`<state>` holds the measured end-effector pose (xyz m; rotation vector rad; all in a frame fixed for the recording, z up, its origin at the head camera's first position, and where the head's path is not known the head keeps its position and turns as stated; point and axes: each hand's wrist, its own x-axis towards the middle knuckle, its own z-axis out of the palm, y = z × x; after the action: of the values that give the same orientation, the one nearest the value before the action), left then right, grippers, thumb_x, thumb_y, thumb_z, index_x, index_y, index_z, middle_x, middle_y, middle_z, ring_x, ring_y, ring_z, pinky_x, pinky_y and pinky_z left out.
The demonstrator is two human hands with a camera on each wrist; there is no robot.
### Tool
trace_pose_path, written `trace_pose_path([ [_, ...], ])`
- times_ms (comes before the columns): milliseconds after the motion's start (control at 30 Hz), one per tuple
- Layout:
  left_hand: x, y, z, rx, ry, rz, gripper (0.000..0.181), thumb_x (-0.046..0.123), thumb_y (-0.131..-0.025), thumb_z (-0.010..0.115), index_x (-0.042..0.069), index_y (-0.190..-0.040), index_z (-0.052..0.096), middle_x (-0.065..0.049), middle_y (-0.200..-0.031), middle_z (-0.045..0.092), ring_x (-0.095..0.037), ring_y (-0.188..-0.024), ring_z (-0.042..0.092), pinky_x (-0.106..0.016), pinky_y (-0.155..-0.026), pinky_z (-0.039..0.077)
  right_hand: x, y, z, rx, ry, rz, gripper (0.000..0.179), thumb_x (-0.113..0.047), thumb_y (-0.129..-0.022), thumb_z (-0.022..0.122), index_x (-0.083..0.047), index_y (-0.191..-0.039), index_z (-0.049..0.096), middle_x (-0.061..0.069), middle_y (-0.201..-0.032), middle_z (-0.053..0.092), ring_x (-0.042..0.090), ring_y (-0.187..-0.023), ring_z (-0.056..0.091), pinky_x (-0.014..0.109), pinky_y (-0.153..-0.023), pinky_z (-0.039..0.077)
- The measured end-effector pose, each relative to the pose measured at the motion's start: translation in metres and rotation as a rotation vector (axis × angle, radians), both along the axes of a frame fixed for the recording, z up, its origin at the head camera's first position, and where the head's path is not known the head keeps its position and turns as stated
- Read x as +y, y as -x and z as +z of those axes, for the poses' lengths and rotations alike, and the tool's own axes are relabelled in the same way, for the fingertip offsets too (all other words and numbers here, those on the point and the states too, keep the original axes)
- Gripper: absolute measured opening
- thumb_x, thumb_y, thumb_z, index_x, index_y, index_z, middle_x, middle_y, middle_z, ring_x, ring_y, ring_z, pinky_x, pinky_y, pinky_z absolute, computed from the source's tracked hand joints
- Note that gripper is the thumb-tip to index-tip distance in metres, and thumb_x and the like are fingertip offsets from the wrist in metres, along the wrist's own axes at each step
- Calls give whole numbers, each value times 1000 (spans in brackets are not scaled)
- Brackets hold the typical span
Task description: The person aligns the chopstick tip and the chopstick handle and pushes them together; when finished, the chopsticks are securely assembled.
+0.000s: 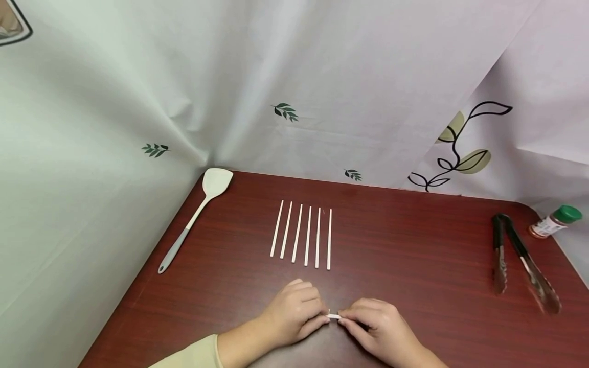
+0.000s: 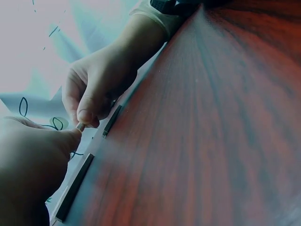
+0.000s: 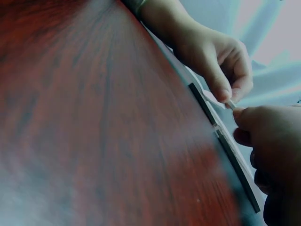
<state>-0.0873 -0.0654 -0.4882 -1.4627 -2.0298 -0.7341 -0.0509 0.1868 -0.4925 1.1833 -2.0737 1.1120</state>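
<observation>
Close to the table's near edge, my left hand [image 1: 294, 313] and right hand [image 1: 378, 327] pinch the two ends of a short white stick [image 1: 334, 316] between thumb and fingers. Only a small middle part of it shows; the fingertips cover both ends. In the left wrist view my left hand [image 2: 33, 157] is near and my right hand [image 2: 106, 77] beyond it; the right wrist view has my right hand [image 3: 280, 141] nearest, facing my left hand [image 3: 207, 52]. Several long, thin white sticks [image 1: 306, 236] lie side by side in a row beyond the hands.
A white spatula [image 1: 198, 212] with a grey handle lies along the left edge. To the right are metal tongs [image 1: 524, 255] with black handles, spread apart, and a green-capped jar [image 1: 554, 222]. Patterned white cloth [image 1: 322, 92] hangs behind the dark red table [image 1: 414, 255].
</observation>
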Motion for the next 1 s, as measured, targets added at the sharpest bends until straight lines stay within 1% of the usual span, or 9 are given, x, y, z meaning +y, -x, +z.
trace_pose_path([
  [133, 1, 0, 0, 24, -10, -11, 12, 24, -90, 84, 18, -94, 74, 12, -89, 66, -5, -79, 60, -19, -74, 45, 0, 0, 0, -2, 11, 12, 17, -20, -106, 70, -9, -99, 81, -3, -91, 75, 6, -78, 69, 16, -70, 55],
  [267, 0, 0, 1, 9, -3, 7, 12, 26, -90, 84, 19, -93, 74, 12, -88, 66, -5, -79, 60, -19, -74, 45, 0, 1, 0, 4, 13, 18, 16, -20, -105, 70, -9, -100, 81, -2, -92, 75, 7, -78, 70, 17, -71, 55],
  [500, 0, 1, 1, -6, 2, 54, 11, 27, -91, 82, 20, -93, 74, 13, -87, 66, -4, -78, 59, -20, -73, 44, 2, 7, 8, 82, 6, 32, 15, -17, -104, 72, -7, -101, 81, -2, -93, 75, 7, -80, 69, 19, -71, 55],
  [700, -5, 10, -2, -57, -74, 114, 9, 27, -91, 82, 23, -91, 74, 15, -84, 66, -4, -75, 59, -23, -71, 44, 8, 19, 23, 165, 117, 39, 13, -10, -101, 72, -1, -97, 80, 5, -89, 75, 15, -75, 69, 24, -69, 54],
  [767, -8, 16, -3, -91, -91, 124, 6, 24, -92, 81, 22, -94, 75, 15, -87, 68, -4, -78, 61, -25, -74, 47, 12, 23, 21, 126, 170, 8, 11, -8, -100, 74, -1, -95, 80, 8, -87, 75, 18, -74, 69, 25, -69, 54],
  [833, -11, 21, -4, -132, -92, 123, 7, 19, -93, 79, 21, -99, 76, 14, -93, 70, -5, -84, 64, -27, -78, 49, 18, 25, 16, 41, 213, -50, 3, -4, -96, 79, -2, -95, 80, 8, -85, 74, 14, -71, 67, 22, -65, 53],
  [867, -12, 22, -4, -151, -86, 118, 9, 16, -94, 77, 21, -102, 77, 14, -96, 71, -6, -88, 65, -29, -81, 50, 21, 27, 12, -17, 237, -85, 4, 0, -92, 81, -3, -95, 80, 8, -84, 74, 12, -69, 66, 21, -62, 52],
  [933, -14, 24, -4, -184, -57, 102, 16, 11, -95, 74, 21, -107, 77, 14, -103, 71, -6, -95, 67, -30, -87, 51, 28, 29, 5, -149, 285, -154, 18, 11, -84, 82, -4, -95, 79, 7, -81, 73, 7, -67, 62, 19, -57, 49],
  [1000, -14, 25, -4, -204, -23, 81, 21, 8, -95, 71, 22, -109, 77, 14, -108, 71, -6, -101, 67, -30, -90, 51, 34, 32, 2, -309, 354, -197, 27, 21, -80, 79, -1, -97, 76, 7, -82, 73, 4, -66, 62, 18, -55, 48],
])
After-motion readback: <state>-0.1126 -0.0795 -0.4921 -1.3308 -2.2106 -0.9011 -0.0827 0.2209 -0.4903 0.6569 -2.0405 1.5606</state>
